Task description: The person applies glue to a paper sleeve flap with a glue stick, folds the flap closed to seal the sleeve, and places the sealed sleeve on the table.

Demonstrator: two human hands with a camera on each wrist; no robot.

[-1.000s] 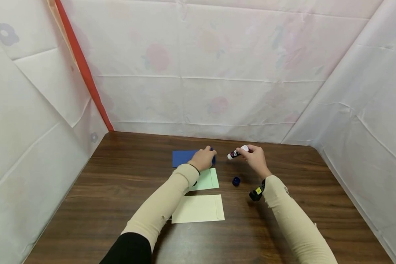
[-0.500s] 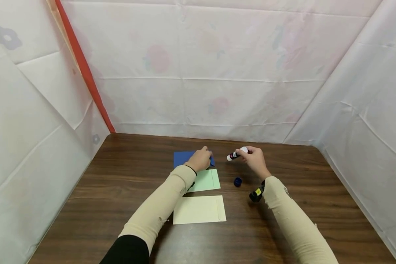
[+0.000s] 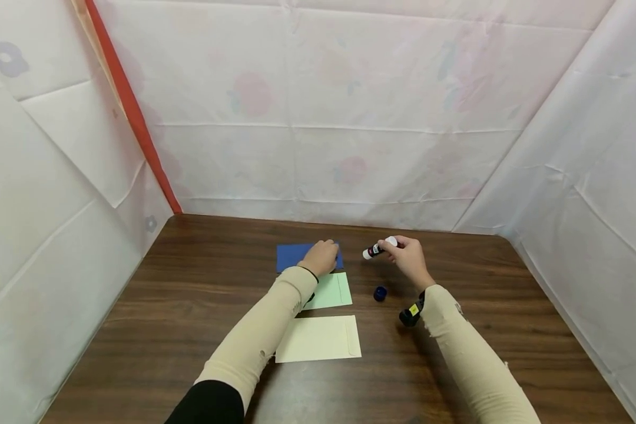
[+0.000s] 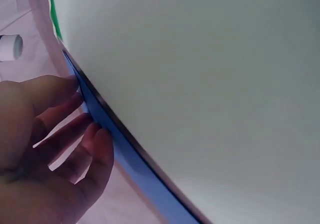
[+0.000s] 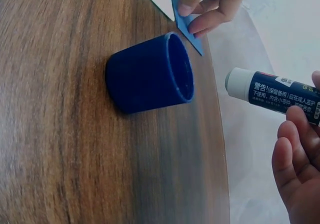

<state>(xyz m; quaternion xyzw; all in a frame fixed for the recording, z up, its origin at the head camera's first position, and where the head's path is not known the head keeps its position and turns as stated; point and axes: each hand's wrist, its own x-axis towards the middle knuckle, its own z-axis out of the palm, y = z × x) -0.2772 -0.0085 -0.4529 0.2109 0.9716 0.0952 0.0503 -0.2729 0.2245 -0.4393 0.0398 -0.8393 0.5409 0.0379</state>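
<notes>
My left hand [image 3: 322, 257] rests on the flap end of a blue envelope [image 3: 289, 257] at the far side of the table. Its fingertips press along the blue paper [image 4: 131, 153] in the left wrist view, and the hand hides part of the envelope. To the right, my right hand [image 3: 412, 260] pinches a glue stick [image 3: 375, 249] with a dark label, held in the air and tilted. The stick's white end [image 5: 239, 83] points toward the envelope. A round dark blue cap [image 3: 380, 294], its hollow end showing in the right wrist view, lies on the table below that hand.
A mint green envelope [image 3: 336, 290], partly covered by my left forearm, lies just nearer than the blue one. Nearest is a cream envelope [image 3: 320, 340]. Patterned white sheets [image 3: 318, 159] hang behind and on both sides of the wooden table [image 3: 180, 306].
The blue envelope's raised flap has gone down flat under my left hand, which has shifted slightly left and nearer. My right hand keeps holding the glue stick in nearly the same place.
</notes>
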